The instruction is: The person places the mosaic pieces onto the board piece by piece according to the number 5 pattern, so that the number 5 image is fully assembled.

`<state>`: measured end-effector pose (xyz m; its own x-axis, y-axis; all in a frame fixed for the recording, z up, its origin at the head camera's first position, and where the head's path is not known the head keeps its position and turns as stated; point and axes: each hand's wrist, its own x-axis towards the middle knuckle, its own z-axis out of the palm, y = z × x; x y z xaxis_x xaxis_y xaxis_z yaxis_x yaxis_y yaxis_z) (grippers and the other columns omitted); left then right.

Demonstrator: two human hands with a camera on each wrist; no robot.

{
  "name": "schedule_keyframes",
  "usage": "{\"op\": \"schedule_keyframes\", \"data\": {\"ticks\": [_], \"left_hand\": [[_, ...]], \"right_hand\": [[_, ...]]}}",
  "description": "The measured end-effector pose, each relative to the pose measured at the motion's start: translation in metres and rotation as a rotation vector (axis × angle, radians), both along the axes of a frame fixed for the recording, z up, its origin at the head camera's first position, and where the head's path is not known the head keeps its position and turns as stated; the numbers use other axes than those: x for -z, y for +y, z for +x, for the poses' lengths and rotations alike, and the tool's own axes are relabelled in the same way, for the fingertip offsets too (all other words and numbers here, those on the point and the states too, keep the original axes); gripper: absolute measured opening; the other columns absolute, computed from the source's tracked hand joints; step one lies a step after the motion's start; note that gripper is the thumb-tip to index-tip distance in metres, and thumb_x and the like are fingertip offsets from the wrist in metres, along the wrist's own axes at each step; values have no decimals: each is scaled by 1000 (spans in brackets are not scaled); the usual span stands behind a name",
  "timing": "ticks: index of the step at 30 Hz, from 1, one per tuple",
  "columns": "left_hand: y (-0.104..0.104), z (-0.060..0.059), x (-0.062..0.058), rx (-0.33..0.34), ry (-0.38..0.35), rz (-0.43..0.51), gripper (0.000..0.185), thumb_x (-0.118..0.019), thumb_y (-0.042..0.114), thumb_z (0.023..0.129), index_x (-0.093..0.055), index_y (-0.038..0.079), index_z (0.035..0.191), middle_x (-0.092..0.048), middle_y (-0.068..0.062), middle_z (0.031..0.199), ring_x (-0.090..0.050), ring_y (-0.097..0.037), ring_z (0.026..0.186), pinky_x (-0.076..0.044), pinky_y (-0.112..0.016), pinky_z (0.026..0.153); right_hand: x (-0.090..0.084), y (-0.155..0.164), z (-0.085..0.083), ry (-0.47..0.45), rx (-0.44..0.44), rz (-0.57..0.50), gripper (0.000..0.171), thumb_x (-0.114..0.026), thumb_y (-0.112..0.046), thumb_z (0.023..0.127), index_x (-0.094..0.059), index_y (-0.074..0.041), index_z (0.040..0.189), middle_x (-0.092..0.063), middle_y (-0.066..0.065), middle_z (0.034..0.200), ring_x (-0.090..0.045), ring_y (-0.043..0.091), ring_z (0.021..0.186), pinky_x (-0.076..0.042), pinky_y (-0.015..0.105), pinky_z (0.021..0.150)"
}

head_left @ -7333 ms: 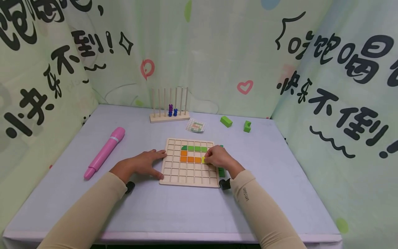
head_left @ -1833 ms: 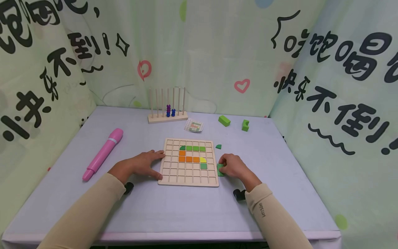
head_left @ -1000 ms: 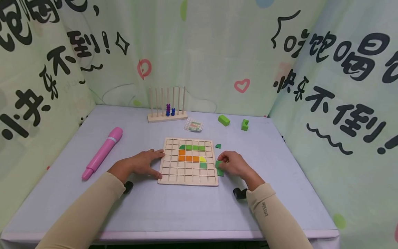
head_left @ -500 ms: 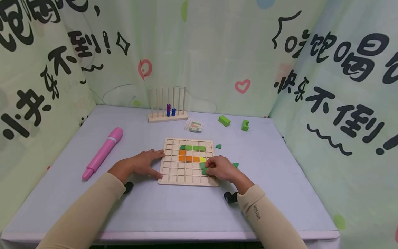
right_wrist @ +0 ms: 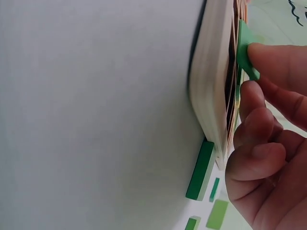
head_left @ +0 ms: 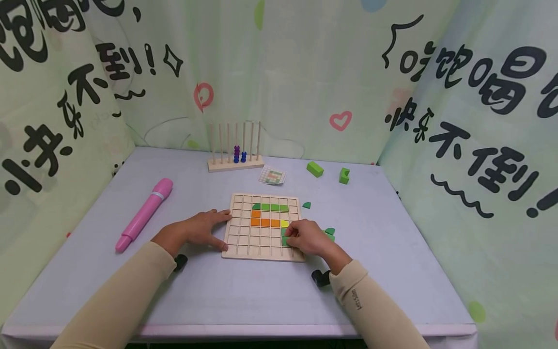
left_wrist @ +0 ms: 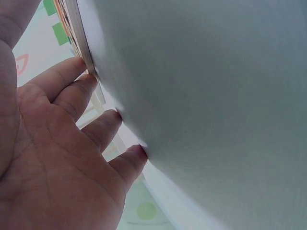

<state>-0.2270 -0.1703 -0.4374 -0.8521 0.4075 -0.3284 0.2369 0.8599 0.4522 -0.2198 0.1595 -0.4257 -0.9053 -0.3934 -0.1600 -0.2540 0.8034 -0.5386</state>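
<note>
A wooden board with a square grid lies mid-table, bearing a row of green tiles, several orange tiles and a yellow tile. My left hand rests at the board's left side; in the left wrist view, its spread fingers reach the edge. Over the board's right part, my right hand pinches a green tile between thumb and fingers. That tile is at the grid, below the yellow one; whether it sits fully in its cell cannot be told. Fingers partly cover another green tile.
Loose green pieces lie right of the right hand, and a rounded green piece beside the board. Farther back are two light-green blocks, a pattern card and a peg stand. A pink pen-shaped object lies left.
The right hand has set a green tile below the yellow one, picked up another green tile beside the board and carried it left onto the grid. The left hand stays put.
</note>
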Motion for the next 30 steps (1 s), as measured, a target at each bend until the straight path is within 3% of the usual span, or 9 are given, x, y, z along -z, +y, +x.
{"op": "schedule_keyframes", "data": {"ticks": [11, 19, 24, 30], "left_hand": [[0, 0, 1, 3, -4, 10, 103, -86, 53, 80, -37, 17, 163, -26, -6, 173, -15, -45, 159, -22, -65, 125], [-1, -1, 3, -7, -7, 13, 103, -87, 53, 80, -37, 17, 162, -26, -7, 173, -16, -45, 158, -23, -65, 124], [-2, -1, 4, -8, -7, 13, 103, -87, 53, 80, -37, 17, 163, -26, -7, 172, -16, -45, 159, -23, -65, 124], [-1, -2, 3, -14, -11, 7, 104, -86, 54, 80, -36, 18, 163, -26, -8, 173, -15, -45, 159, -23, -66, 124]], "right_hand": [[1, -8, 5, 46, 33, 80, 4, -74, -7, 93, -73, -10, 96, -65, -1, 83, -57, 15, 74, -50, 28, 66], [-2, -11, 5, 28, 30, 117, 3, -74, -11, 95, -74, -10, 98, -66, -1, 84, -57, 15, 75, -49, 28, 67], [-6, 1, -10, 14, 29, 87, 9, -71, -14, 96, -74, -9, 103, -68, 1, 90, -58, 16, 79, -49, 28, 68], [-3, 29, -42, 21, 142, 73, 23, -67, -17, 99, -71, -5, 118, -67, 7, 103, -58, 22, 91, -50, 35, 77]]}}
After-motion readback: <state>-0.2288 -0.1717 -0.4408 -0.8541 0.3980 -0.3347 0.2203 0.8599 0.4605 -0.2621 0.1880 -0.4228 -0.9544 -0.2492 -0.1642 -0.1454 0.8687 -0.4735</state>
